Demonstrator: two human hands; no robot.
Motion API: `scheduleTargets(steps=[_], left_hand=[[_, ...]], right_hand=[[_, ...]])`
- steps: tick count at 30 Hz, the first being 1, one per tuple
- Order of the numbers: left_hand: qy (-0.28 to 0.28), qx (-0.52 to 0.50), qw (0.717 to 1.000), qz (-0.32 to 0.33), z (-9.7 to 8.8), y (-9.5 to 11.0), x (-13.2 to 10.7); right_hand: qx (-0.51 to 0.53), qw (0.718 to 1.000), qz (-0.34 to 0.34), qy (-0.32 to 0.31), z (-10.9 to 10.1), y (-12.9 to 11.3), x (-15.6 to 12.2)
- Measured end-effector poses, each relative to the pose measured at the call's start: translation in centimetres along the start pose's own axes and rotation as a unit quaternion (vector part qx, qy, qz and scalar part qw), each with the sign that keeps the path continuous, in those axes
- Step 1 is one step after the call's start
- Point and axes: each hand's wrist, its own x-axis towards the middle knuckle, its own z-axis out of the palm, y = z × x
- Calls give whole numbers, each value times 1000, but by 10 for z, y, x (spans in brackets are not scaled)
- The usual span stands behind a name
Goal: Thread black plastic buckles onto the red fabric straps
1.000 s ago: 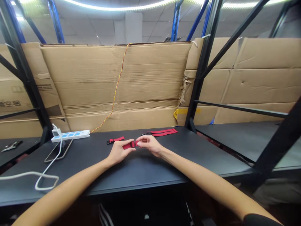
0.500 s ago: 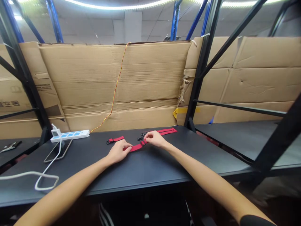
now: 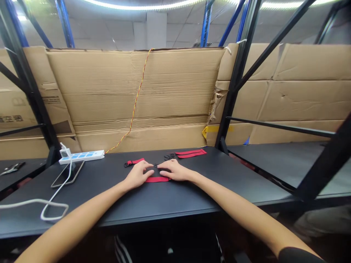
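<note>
A red webbing strap point(image 3: 157, 179) lies across the dark table between my two hands, its ends hidden under them. My left hand point(image 3: 138, 175) rests over its left end, thumb and forefinger stretched apart. On the right, my right hand point(image 3: 177, 170) lies low over the other end with its fingers extended. Its forefinger reaches a small black buckle piece point(image 3: 155, 166) between both forefingers. Behind my left hand is a short red strap with a black buckle point(image 3: 134, 162). Black buckles point(image 3: 168, 157) sit just beyond my right hand, beside flat red straps point(image 3: 191, 153).
A white power strip point(image 3: 82, 156) with a plugged-in charger stands at the back left. A phone point(image 3: 68, 174) and a white cable point(image 3: 55, 197) lie near it. Cardboard point(image 3: 170, 87) walls the back; black metal posts point(image 3: 233, 84) rise at the sides.
My right hand has let go of the strap's raised right end and moved down and slightly left. The strap now lies flatter, nearer the front edge. A small black piece shows between my forefingers.
</note>
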Motion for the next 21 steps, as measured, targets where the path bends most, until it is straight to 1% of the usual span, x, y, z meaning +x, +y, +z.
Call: scheduleTargets(steps=[1,3,6,10,13,16,19,21], left_hand=[[2,5,1000,6,-1,-2,1],[-20,4,999,29,-3,-5,2],[-64,-16,996,52,-6,-5,2],[-78,-35,996,39,-7,-4,5],[-74,-27,996,33,-7,-8,7],[-57,-7,997,42,-8,-10,7],[-61,4,997,41,-11,-8,5],[-76,-3,997,34,-13,-7,4]], right_hand=[[20,999,-27,-8,0,-5,0],[54,996,-74,-19,-1,-14,1],[72,992,-101,-28,-1,-19,2],[27,995,-87,-31,-3,-11,2],[-16,998,-61,-3,-5,-5,-1],[-22,998,-56,26,-6,-11,-3],[0,998,-61,7,-3,-22,-2],[19,999,-44,-3,1,-27,0]])
